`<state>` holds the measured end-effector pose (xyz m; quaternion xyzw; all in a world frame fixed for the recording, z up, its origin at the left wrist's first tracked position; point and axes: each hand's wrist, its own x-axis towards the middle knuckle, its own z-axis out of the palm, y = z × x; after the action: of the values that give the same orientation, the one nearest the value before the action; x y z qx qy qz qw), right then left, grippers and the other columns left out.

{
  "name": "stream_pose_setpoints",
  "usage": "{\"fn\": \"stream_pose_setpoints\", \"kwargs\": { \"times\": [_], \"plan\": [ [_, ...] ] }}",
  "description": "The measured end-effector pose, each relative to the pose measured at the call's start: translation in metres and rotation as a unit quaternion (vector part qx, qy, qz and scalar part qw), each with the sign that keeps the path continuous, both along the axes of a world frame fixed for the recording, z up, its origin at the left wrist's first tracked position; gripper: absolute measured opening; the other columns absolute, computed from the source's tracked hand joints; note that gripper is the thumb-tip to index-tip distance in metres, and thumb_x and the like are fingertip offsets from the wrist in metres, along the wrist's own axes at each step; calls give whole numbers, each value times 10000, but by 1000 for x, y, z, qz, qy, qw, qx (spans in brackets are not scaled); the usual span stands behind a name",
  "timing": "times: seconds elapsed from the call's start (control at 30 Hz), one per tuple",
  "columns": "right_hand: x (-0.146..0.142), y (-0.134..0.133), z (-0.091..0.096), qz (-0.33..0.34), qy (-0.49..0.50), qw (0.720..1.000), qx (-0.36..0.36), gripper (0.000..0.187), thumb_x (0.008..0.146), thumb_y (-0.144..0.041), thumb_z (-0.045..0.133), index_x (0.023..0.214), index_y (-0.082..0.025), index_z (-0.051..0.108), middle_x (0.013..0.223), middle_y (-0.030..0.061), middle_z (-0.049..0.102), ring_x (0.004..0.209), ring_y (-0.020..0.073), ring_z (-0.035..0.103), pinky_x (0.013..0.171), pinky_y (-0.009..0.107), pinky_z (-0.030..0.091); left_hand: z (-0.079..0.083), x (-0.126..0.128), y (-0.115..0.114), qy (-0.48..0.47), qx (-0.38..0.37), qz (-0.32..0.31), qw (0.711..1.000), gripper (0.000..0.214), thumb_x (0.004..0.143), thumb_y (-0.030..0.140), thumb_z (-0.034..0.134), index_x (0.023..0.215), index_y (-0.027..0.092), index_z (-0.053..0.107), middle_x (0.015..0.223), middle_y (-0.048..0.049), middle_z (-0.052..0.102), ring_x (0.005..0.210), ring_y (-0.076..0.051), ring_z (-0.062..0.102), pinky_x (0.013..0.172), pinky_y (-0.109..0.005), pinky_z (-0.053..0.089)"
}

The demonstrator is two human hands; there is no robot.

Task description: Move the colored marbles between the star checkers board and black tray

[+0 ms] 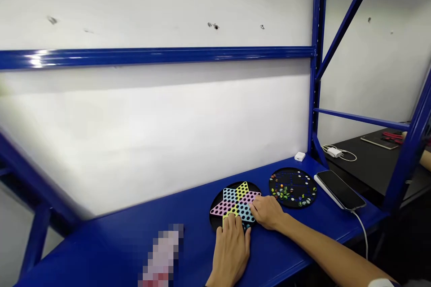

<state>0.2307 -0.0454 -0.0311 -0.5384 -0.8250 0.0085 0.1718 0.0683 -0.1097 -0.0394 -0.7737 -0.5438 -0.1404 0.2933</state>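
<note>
I work from the star board [235, 198], a round black disc with a pastel star of holes, lying flat on the blue shelf [134, 242]. My left hand [231, 244] comes in from the near side of the board. It lies palm down, fingers stretched out and close together, their tips on the near rim. It grips nothing. The flat press looks meant to stop the disc sliding on the smooth shelf.

My right hand [268, 212] rests on the board's right near quarter, with the knuckles up and the fingers curled in toward the star. The fingertips are hidden under the hand, so I cannot tell whether they pinch anything or only touch the holes.

Just right of the board, not touching it, sits a round black tray [293, 175] with a scatter of coloured marbles [284, 193]. That puts it on the right hand's side, within easy reach I'd say. Further right of the board a dark phone [340, 189] lies face up, and its cable [362, 228] runs off the shelf's edge. Behind the tray, by the wall, sits a small white plug [299, 157]. Well to the left of the board, at the near edge, lies a blurred pinkish object [163, 253].
</note>
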Motion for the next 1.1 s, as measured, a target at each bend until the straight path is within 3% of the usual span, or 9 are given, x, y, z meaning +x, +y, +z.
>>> {"fn": "stream_pose_setpoints", "kwargs": {
  "times": [0.2, 0.4, 0.53, 0.63, 0.77, 0.87, 0.97, 1.1],
  "plan": [
    [10, 9, 7, -22, 26, 999, -6, 471, 1024, -351, 348, 779, -179, 711, 863, 60, 733, 758, 155, 657, 673, 238, 380, 11, 0, -5, -32, -63, 7, 997, 319, 990, 312, 392, 1063, 135, 646, 1061, -127, 624, 964, -256, 550, 805, -377, 438],
    [85, 25, 19, -203, 48, 978, 16, 488, 1038, -368, 300, 784, -174, 669, 872, 89, 687, 800, 179, 632, 697, 275, 371, 22, -1, -6, -96, -140, -8, 985, 320, 999, 310, 350, 1020, 169, 637, 1047, -94, 601, 964, -239, 544, 786, -356, 429],
    [120, 21, 13, -232, -17, 972, 41, 325, 996, -346, 412, 934, -163, 673, 1031, 132, 633, 1008, 266, 573, 840, 364, 384, 23, 0, -5, -109, -135, -11, 985, 316, 995, 302, 359, 979, 164, 643, 1021, -91, 599, 926, -236, 546, 779, -361, 423],
    [110, 7, 11, -193, -18, 979, 65, 307, 991, -368, 421, 1058, -172, 648, 1098, 135, 608, 1060, 284, 536, 883, 407, 379, 24, 2, -6, -98, -144, -8, 985, 316, 995, 293, 361, 991, 159, 648, 1033, -96, 603, 917, -240, 551, 786, -374, 425],
    [65, -11, 11, -55, -19, 997, 49, 331, 1005, -424, 394, 1102, -198, 616, 1123, 107, 609, 1019, 255, 563, 905, 400, 392, 28, 3, -8, -88, -165, -10, 982, 309, 994, 270, 358, 1030, 171, 648, 1071, -99, 607, 941, -244, 554, 796, -380, 430],
    [39, -14, 7, -12, -47, 999, 18, 319, 1020, -295, 340, 1182, -165, 582, 1139, 124, 613, 989, 244, 596, 883, 381, 416, 29, 2, -10, -85, -160, -6, 983, 299, 988, 244, 364, 1048, 187, 651, 1082, -93, 611, 962, -242, 553, 802, -375, 431],
    [35, -15, 3, 1, -50, 999, -7, 338, 1003, -164, 292, 1187, -150, 575, 1115, 132, 626, 930, 225, 619, 855, 360, 434, 29, 0, -11, -108, -169, -10, 980, 285, 982, 236, 376, 1027, 203, 656, 1087, -83, 617, 992, -241, 555, 807, -365, 438],
    [47, -19, -1, 36, -5, 999, -5, 262, 972, -163, 386, 1145, -182, 581, 1105, 101, 626, 972, 228, 612, 928, 387, 425, 32, -9, -9, -172, -219, -33, 960, 287, 989, 235, 378, 987, 228, 665, 1092, -59, 626, 1007, -205, 579, 844, -329, 455]
  ]
}}
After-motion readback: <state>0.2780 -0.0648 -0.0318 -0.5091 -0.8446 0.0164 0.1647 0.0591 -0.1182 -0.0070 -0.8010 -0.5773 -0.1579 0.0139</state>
